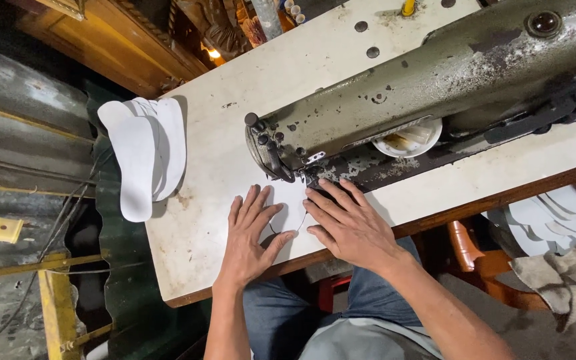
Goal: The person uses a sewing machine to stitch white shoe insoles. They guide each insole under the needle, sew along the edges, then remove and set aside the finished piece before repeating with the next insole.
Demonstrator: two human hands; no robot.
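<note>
White sole piece [288,212], flat under open left hand [251,233] and right hand [348,223], long axis unclear.

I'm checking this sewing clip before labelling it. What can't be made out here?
- Head view: the white piece being sewn is mostly hidden under the left hand and right hand.
- The needle is too small and hidden behind the sewing machine head.
- The machine's right end is cut off by the frame edge.
</note>
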